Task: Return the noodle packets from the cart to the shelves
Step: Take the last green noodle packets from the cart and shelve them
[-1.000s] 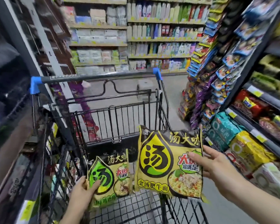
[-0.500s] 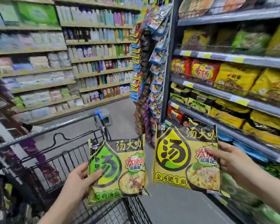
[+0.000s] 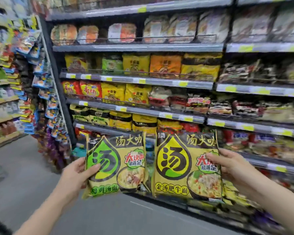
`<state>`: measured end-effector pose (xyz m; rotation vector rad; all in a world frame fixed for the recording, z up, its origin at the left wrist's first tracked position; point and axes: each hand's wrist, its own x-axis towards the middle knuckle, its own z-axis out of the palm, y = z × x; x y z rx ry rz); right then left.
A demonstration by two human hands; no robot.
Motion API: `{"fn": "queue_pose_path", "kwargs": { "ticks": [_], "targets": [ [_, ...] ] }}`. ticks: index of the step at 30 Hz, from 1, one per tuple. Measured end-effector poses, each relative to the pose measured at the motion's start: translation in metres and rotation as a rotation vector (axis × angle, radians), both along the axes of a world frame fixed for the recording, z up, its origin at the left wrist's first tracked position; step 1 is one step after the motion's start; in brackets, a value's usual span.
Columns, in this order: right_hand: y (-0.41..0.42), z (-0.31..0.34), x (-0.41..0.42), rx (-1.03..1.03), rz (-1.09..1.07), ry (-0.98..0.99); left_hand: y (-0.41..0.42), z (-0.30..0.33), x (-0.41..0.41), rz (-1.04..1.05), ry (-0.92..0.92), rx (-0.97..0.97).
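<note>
**Yellow packets up, facing shelves**

2 noodle packets in the air in front of the shelves [image 3: 139, 111]. Left hand [image 3: 78, 173] pinches the green-logo packet [image 3: 116, 165] at its left edge, thumb on front. Right hand [image 3: 231, 165] grips the yellow-logo packet [image 3: 185, 167] at its right edge. Likely light, crinkly, slick film; noodles inside brittle. Edge hold is fine, don't squeeze the middle. Matching stock looks to sit on the shelf just above.

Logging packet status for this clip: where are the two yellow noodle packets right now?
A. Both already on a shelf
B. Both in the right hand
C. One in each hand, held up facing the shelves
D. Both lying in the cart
C: the left hand grips the green-emblem noodle packet and the right hand grips the yellow-emblem noodle packet, both in front of the noodle shelves.
</note>
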<state>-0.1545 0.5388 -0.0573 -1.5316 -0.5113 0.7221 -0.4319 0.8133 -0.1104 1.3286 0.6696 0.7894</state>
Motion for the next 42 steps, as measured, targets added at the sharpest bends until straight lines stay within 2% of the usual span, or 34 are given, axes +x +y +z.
{"fn": "queue_pose_path", "kwargs": {
  "ticks": [7, 14, 21, 31, 36, 42],
  "targets": [
    [-0.175, 0.0, 0.042, 0.026, -0.324, 0.036, -0.098, 0.012, 0.146, -0.326, -0.016, 0.02],
    [-0.241, -0.002, 0.07, 0.008, -0.516, 0.047, -0.142, 0.017, 0.23, -0.552, 0.035, 0.061],
    [-0.221, -0.015, 0.125, -0.027, -0.554, 0.053, -0.133, 0.007, 0.3, -0.623, 0.054, 0.085],
    [-0.15, -0.018, 0.248, -0.006, -0.526, 0.081, -0.061, 0.007, 0.412, -0.608, 0.008, 0.076],
    [-0.129, -0.03, 0.292, -0.006, -0.471, 0.121, -0.036, 0.001, 0.452, -0.609, 0.034, 0.117],
    [-0.109, -0.051, 0.332, -0.027, -0.432, 0.173, -0.017, -0.035, 0.493, -0.586, 0.111, 0.054]
  ]
}}
